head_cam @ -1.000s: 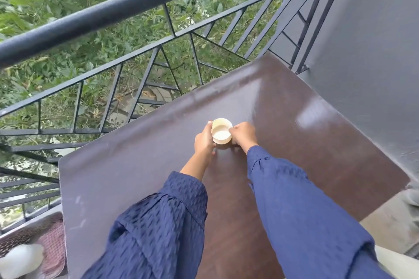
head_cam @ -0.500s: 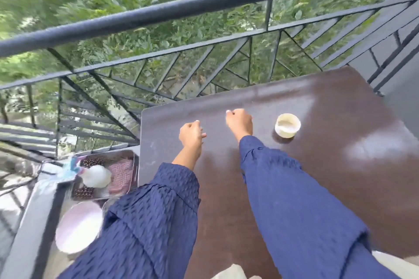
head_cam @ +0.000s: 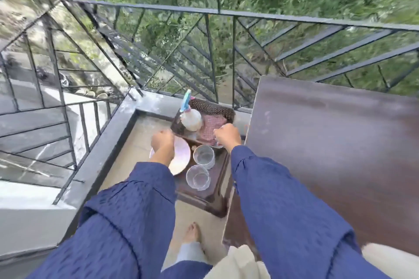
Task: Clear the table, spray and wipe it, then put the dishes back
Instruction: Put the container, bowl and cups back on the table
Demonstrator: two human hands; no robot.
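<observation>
The brown table (head_cam: 328, 142) fills the right side, and its visible top is bare. Left of it a low dark side table (head_cam: 204, 201) carries a pale plate (head_cam: 181, 156), two clear glasses (head_cam: 203, 156) (head_cam: 197, 176) and a tray (head_cam: 217, 109). In the tray are a white spray bottle (head_cam: 190, 119) and a pink checked cloth (head_cam: 212, 129). My left hand (head_cam: 162, 144) hovers over the plate's far rim with its fingers curled. My right hand (head_cam: 226, 136) is over the tray's near edge by the cloth, also curled. I see nothing in either hand.
A black metal railing (head_cam: 217, 15) runs along the balcony behind both tables, with greenery below. A grey ledge (head_cam: 113, 142) borders the floor on the left. My bare foot (head_cam: 192, 232) stands on the floor beside the side table. The picture is motion-blurred.
Both hands let go of the small cream cup on the brown table and swung left to the side table. The view turned left, and the cup is out of sight.
</observation>
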